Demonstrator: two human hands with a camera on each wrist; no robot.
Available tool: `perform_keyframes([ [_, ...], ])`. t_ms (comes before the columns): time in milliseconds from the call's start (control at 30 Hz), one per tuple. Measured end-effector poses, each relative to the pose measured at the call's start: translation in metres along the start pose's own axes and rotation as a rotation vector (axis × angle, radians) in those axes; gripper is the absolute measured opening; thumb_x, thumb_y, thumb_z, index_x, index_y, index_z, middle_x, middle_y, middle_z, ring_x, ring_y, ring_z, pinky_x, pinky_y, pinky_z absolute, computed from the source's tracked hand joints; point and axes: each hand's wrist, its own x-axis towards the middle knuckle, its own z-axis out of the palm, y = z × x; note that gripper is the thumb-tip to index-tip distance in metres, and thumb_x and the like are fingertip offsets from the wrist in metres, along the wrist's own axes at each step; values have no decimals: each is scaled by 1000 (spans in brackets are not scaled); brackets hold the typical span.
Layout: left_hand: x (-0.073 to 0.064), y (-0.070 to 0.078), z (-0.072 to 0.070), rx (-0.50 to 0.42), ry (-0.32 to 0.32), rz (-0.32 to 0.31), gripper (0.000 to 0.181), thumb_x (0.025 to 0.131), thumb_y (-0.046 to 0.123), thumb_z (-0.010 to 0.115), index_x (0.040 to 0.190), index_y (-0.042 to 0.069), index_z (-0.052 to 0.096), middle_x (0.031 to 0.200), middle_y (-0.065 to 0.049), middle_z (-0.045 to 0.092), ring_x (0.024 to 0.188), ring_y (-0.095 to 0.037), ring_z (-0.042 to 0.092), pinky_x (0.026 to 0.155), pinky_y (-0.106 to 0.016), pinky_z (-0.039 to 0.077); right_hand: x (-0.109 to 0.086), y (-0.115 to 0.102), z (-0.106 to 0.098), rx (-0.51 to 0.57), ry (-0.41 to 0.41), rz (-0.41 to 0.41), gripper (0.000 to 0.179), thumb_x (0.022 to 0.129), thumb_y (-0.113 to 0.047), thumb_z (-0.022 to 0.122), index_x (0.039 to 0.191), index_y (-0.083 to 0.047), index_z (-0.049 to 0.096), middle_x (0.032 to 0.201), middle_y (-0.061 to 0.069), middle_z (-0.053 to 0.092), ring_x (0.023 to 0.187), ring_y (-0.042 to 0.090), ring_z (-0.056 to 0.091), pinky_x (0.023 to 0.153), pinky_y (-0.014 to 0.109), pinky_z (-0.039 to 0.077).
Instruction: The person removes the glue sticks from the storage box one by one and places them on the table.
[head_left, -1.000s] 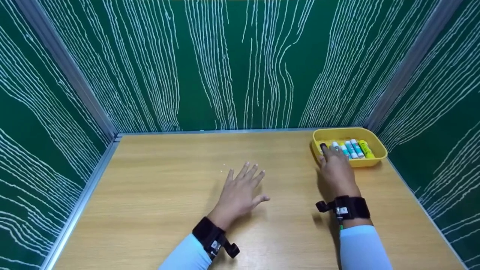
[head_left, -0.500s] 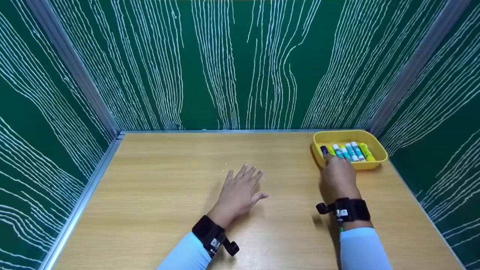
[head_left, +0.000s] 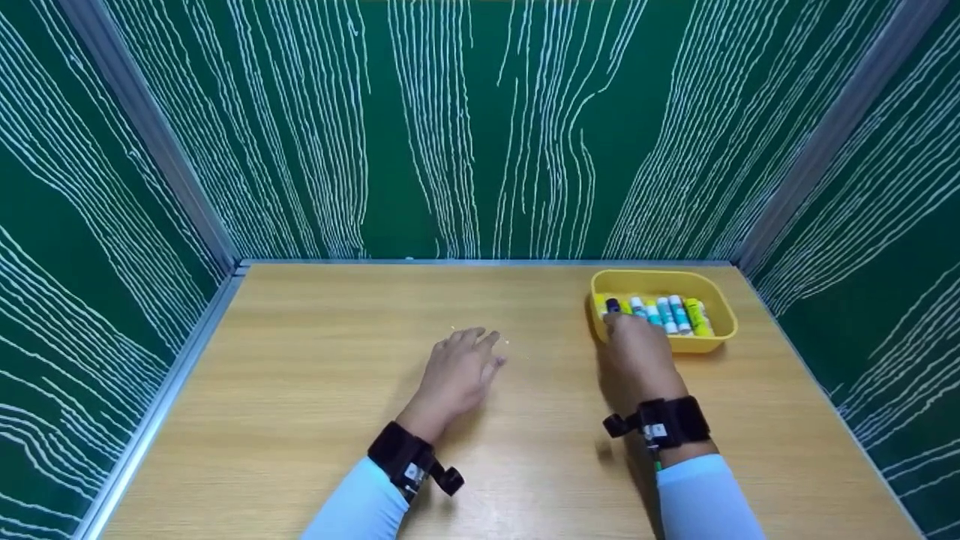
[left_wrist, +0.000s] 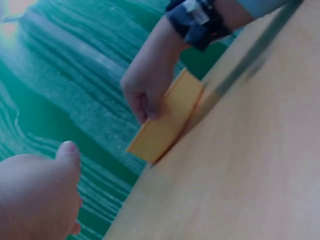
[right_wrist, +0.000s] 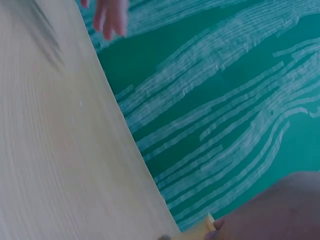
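Note:
A yellow plastic basket (head_left: pixel 709 344) stands at the back right of the table, holding several glue sticks (head_left: pixel 665 315) with white-and-teal or yellow bodies, one with a dark cap. My right hand (head_left: pixel 641 356) grips its near left rim; in the left wrist view the fingers of that right hand (left_wrist: pixel 150 75) curl over the edge of the basket (left_wrist: pixel 172 120). My left hand (head_left: pixel 455 371) hovers palm down over the middle of the table, fingers loosely bent and holding nothing. Only a corner of the basket (right_wrist: pixel 197 231) shows in the right wrist view.
The wooden table (head_left: pixel 315 420) is bounded by green walls (head_left: pixel 420 135) with wavy white lines and by metal frame strips (head_left: pixel 157 390). Tiny pale specks (head_left: pixel 507 342) lie beside the left hand. Both wrists wear black camera straps (head_left: pixel 671 420).
My right hand went from over the glue sticks to the near rim, and the basket has slid left and slightly nearer. My left hand has shifted left, its fingers drawing in.

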Motion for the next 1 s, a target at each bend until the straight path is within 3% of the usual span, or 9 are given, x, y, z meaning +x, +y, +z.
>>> perform_keyframes([
  [67,1,-7,-5,-64,39,-19,63,122,54,38,169,16,54,170,-14,57,159,-37,52,131,-62,45,2,-9,8,17,9,-31,58,114,-1,38,169,-14,52,160,20,61,148,42,58,126,66,50],
  [100,2,-11,-8,-92,57,-28,61,122,52,38,168,15,55,168,-14,60,156,-37,55,129,-62,47,4,-14,13,-91,63,-110,54,111,2,42,160,-8,60,150,22,68,140,44,64,119,67,55],
  [133,3,-14,-10,-114,72,-38,60,122,51,38,167,15,56,165,-14,61,154,-37,56,127,-62,48,6,-18,17,-134,100,-162,49,109,3,44,152,-4,66,141,23,73,132,44,69,114,67,58],
  [300,4,-31,-17,-221,122,-90,58,124,46,37,163,11,60,159,-15,66,150,-38,60,125,-64,50,14,-42,41,-212,192,-337,25,106,-2,57,115,-2,81,100,18,81,90,36,76,85,57,66],
  [500,7,-44,-18,-376,157,-160,52,124,39,44,158,6,64,158,-18,68,144,-40,67,123,-60,55,5,-75,66,-161,62,-331,33,120,-22,51,125,-7,79,106,11,79,92,25,73,89,50,67],
  [733,10,-58,-19,-486,227,-251,46,121,33,51,151,3,69,145,-17,74,129,-36,73,112,-58,61,-8,-111,94,-120,-57,-340,29,119,-25,56,138,-16,77,124,5,79,113,20,74,110,50,65],
  [900,12,-63,-16,-529,263,-306,42,119,31,55,145,3,73,136,-17,78,123,-36,74,111,-57,61,-18,-126,115,-85,-107,-446,31,118,-20,59,145,-14,74,137,10,79,130,27,75,117,52,62],
  [1000,14,-64,-15,-539,273,-342,38,117,31,58,139,5,77,127,-17,81,118,-36,75,108,-57,62,-22,-131,127,-82,-99,-586,30,118,-17,59,143,-10,75,135,12,81,130,29,77,115,49,63],
])
